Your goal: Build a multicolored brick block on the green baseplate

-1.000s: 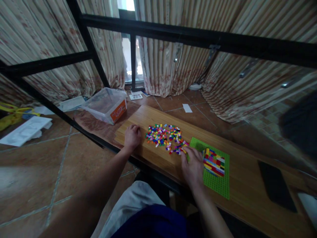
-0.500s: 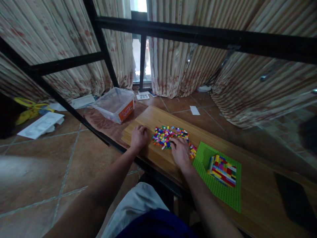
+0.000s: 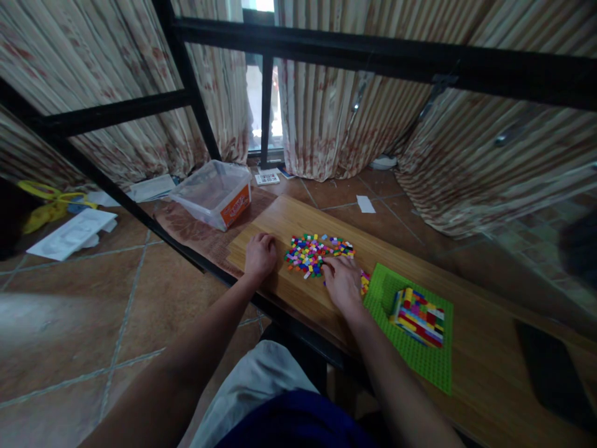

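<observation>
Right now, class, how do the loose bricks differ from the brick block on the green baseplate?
The loose bricks lie scattered and separate; the brick block is joined into one compact piece. The loose bricks lie directly on the wooden table, while the brick block stands on the green baseplate. The right hand is at the loose bricks; no hand is on the brick block. Both are multicoloured.

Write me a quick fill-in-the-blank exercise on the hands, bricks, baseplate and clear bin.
The baseplate under the built block is coloured ____.
The hand at the loose bricks is the person's ____ one.
The label on the clear bin is coloured ____.

Missing words: green; right; orange.
</observation>
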Demonstrator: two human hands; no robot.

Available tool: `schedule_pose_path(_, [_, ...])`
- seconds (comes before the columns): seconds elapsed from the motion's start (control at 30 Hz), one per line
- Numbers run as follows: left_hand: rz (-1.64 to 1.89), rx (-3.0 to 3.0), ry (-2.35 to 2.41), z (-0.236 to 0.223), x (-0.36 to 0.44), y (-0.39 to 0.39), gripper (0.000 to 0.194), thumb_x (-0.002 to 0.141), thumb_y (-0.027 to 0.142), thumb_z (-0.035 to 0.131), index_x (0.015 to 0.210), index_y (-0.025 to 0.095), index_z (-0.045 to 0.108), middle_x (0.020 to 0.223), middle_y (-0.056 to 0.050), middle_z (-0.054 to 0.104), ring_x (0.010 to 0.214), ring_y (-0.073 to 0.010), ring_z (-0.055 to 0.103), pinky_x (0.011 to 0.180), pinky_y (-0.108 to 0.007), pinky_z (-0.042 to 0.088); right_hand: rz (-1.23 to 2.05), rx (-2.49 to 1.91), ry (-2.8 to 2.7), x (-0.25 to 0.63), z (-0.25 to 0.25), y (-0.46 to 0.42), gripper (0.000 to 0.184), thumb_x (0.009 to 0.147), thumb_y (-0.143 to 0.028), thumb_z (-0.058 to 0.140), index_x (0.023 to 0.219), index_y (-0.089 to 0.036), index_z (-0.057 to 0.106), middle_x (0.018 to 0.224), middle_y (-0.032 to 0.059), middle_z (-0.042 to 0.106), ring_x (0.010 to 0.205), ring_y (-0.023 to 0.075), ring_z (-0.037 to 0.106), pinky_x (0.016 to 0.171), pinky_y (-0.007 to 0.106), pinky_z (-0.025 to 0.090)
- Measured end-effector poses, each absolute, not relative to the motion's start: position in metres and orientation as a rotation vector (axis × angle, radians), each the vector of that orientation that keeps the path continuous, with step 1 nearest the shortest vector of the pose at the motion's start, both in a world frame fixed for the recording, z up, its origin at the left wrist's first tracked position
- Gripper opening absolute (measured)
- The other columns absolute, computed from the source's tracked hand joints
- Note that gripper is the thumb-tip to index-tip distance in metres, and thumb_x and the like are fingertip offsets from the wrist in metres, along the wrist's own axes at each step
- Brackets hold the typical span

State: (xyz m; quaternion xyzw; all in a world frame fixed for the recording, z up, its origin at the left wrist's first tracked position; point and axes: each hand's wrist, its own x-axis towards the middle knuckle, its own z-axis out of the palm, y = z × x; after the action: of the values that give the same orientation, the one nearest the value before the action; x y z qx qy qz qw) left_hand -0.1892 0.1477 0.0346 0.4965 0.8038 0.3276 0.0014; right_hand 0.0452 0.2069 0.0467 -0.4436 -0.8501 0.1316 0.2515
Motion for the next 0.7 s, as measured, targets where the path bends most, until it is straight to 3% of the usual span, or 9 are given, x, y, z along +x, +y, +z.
schedule_pose_path(0.13, [1.029, 1.563, 2.526, 0.033, -0.189, 0.148, 0.031, 0.09, 0.019, 0.046, 0.106, 0.018, 0.073, 0.116, -0.012, 0.069, 0.113, -0.0271, 0.06, 0.103, -0.043, 0.048, 0.316, -1.296, -2.325, 0.044, 0.045, 0.204, 0.022, 0.094, -0.029, 0.057, 0.103, -0.021, 0.075, 0.106, 0.0093, 0.07, 0.106, 0.0269, 0.054, 0.093, 0.041, 0.039])
schedule_pose_path(0.37, [1.03, 1.574, 2.528, 0.031, -0.191, 0.149, 0.03, 0.09, 0.019, 0.047, 0.105, 0.018, 0.073, 0.115, -0.012, 0.069, 0.112, -0.0273, 0.061, 0.103, -0.043, 0.048, 0.283, -1.36, -2.331, 0.058, 0.045, 0.206, 0.025, 0.091, -0.018, 0.052, 0.099, -0.022, 0.075, 0.101, 0.0086, 0.069, 0.099, 0.0256, 0.053, 0.092, 0.04, 0.037])
schedule_pose_path(0.7, [1.03, 1.566, 2.535, 0.033, -0.19, 0.149, 0.03, 0.089, 0.019, 0.046, 0.104, 0.019, 0.073, 0.114, -0.011, 0.069, 0.111, -0.0271, 0.061, 0.103, -0.043, 0.049, 0.289, -1.201, -2.354, 0.043, 0.039, 0.209, 0.02, 0.094, -0.025, 0.054, 0.099, -0.025, 0.074, 0.103, 0.008, 0.067, 0.103, 0.0269, 0.051, 0.095, 0.042, 0.039])
